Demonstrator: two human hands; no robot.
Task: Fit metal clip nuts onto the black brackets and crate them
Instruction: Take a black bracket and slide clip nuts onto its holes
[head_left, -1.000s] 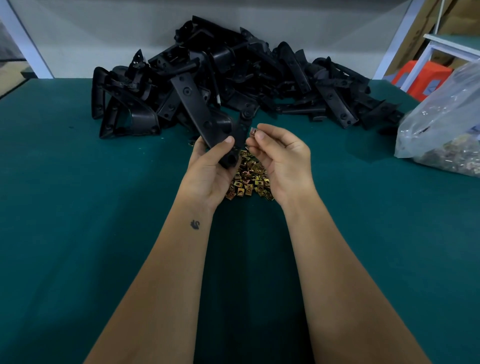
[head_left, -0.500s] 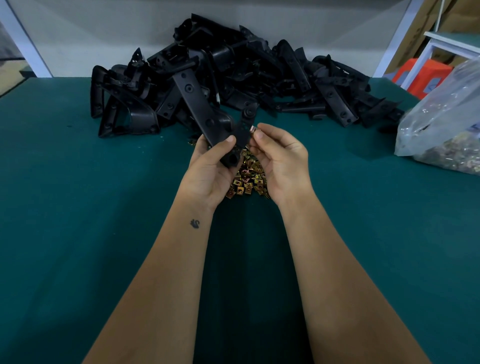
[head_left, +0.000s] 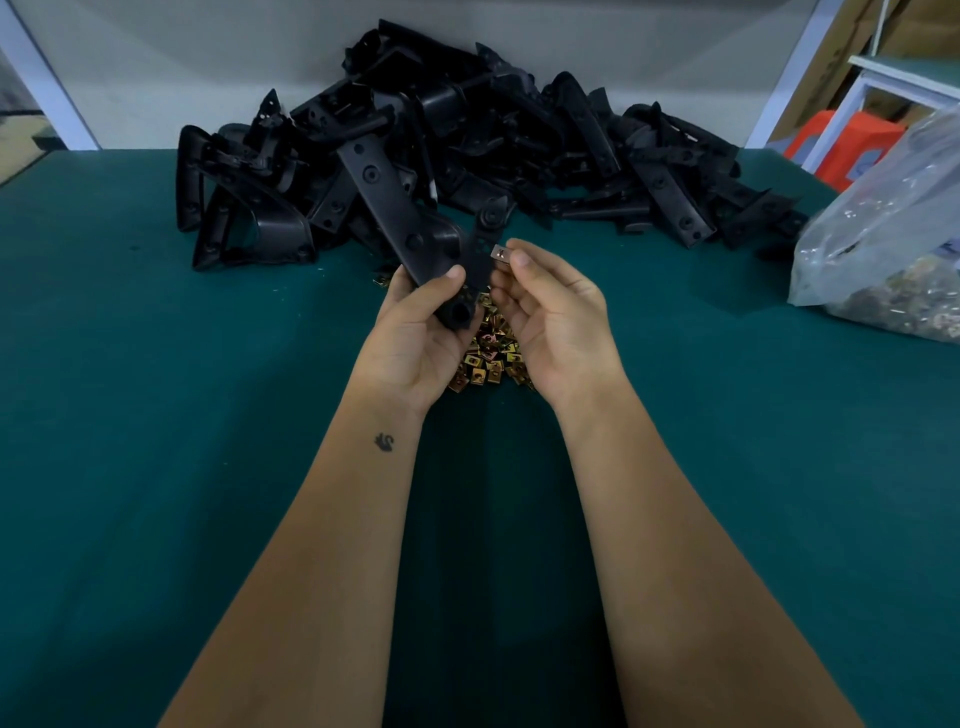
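- I count one bracket (head_left: 410, 234) in my left hand (head_left: 415, 332), thumb curled over it, held above the table (head_left: 156, 415).
- One clip nut (head_left: 500, 254) is pinched in my right hand (head_left: 556, 317), touching the bracket's edge.
- One nut pile (head_left: 485, 358) under the hands, one bracket heap (head_left: 519, 156) behind, one bag (head_left: 893, 244) at right.
- Since a second ago, bracket and nut have risen slightly; both grips are unchanged.

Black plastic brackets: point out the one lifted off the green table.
The long black bracket gripped in the left hand; the others lie heaped behind.
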